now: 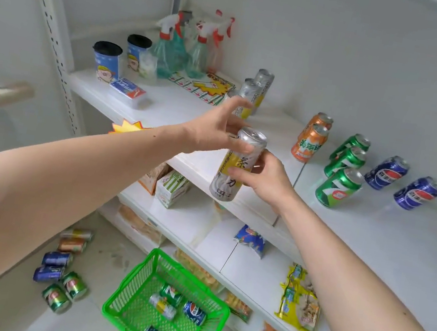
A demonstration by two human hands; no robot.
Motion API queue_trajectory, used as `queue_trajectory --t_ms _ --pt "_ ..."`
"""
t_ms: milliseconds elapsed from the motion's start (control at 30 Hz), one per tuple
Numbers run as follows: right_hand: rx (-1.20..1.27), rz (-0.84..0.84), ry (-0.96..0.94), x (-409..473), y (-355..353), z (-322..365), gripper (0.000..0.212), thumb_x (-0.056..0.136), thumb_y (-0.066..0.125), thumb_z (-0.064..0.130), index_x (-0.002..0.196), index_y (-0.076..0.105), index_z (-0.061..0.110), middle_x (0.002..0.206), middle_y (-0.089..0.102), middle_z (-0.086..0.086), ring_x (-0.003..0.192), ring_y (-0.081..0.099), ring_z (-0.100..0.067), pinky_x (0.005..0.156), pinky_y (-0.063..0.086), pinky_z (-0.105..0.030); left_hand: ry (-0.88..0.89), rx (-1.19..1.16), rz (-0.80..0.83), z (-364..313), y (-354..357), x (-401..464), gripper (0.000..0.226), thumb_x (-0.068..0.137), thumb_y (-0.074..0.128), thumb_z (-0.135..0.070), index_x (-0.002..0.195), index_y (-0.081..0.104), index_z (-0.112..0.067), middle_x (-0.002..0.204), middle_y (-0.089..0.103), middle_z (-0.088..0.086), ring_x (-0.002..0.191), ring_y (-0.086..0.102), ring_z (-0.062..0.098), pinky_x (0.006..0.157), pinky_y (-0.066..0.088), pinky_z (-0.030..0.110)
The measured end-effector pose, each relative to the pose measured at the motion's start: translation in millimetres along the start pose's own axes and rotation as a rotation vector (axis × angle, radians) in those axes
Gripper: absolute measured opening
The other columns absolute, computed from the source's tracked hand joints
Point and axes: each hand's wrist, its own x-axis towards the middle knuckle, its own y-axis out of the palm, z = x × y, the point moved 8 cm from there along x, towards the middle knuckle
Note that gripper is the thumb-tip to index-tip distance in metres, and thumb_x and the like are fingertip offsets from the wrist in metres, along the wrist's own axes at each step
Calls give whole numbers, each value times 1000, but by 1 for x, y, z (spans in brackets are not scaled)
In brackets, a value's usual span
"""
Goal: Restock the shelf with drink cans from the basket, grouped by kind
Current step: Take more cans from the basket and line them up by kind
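A tall silver and yellow can (236, 165) hangs in front of the white shelf (374, 236), gripped around its middle by my right hand (264, 179). My left hand (212, 129) is at the can's top, thumb on the front and fingers spread and blurred. On the shelf, cans stand in groups: matching tall silver cans (257, 87) behind my left hand, two orange cans (310, 140), three green cans (339, 183) and two blue cans (388, 173). Below, the green basket (111, 304) holds a green can, a silver-yellow can and two blue cans.
Spray bottles (173, 49), two blue tubs (107, 61) and a small box fill the shelf's left end. Lower shelves carry snack packets (298, 299) and cartons. Several loose cans (61, 269) lie on the floor left of the basket.
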Motion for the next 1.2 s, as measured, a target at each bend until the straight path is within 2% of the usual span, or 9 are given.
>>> queue_trajectory --t_ms 100,267,333,433,533,600,733,933,1200 --pt "-31 -12 14 22 -28 -17 70 47 85 50 107 61 22 101 71 3 94 69 -15 83 58 -46 -19 -10 -25 5 12 29 70 84 71 -10 139 30 -19 129 58 16 104 64 16 82 56 23" --pt "-98 -93 49 74 -90 -44 65 55 90 37 110 60 19 102 70 5 94 67 -15 85 58 -42 -101 104 -130 40 20 69 69 91 63 -29 146 23 -24 144 41 4 120 54 18 87 52 30" --pt "-105 -146 57 100 -112 -49 72 46 89 42 109 60 22 103 70 4 94 67 -16 84 58 -41 -171 176 -184 64 23 81 66 91 62 -33 146 27 -20 145 41 3 116 57 19 87 52 32" --pt "-142 -186 37 140 -130 -45 75 52 90 32 114 49 18 110 63 3 97 62 -15 81 53 -32 -254 483 -186 93 30 100 61 91 61 -36 141 36 -10 140 47 7 114 58 24 94 48 33" --pt "-116 -205 46 182 -137 -40 93 38 87 36 115 36 27 115 59 -1 101 63 -23 74 61 -44 -281 794 -57 113 46 121 61 93 57 -40 140 38 -6 139 49 13 124 50 28 99 42 32" --pt "-140 -231 87 208 -139 -44 98 33 86 38 119 40 23 118 60 -3 104 63 -25 74 61 -46 -305 918 13 120 55 132 60 93 55 -41 139 40 -6 135 52 13 123 50 30 97 43 33" --pt "-131 -297 166 252 -136 -56 86 49 93 28 121 46 15 125 58 -6 111 60 -25 90 56 -45 -355 1056 89 138 61 155 52 92 54 -44 127 47 -6 130 53 12 118 53 32 90 48 38" --pt "-251 -318 204 285 -134 -68 85 63 92 24 131 42 9 139 50 -10 127 51 -28 106 43 -38 -370 1169 64 136 54 179 51 91 53 -49 126 51 -12 128 56 7 119 54 29 88 50 39" --pt "-234 -352 225 299 -135 -76 80 63 91 21 127 44 8 134 52 -11 123 53 -27 101 48 -40 -346 1290 119 125 60 187 32 90 55 -36 113 60 -14 112 61 3 107 60 25 65 42 29"
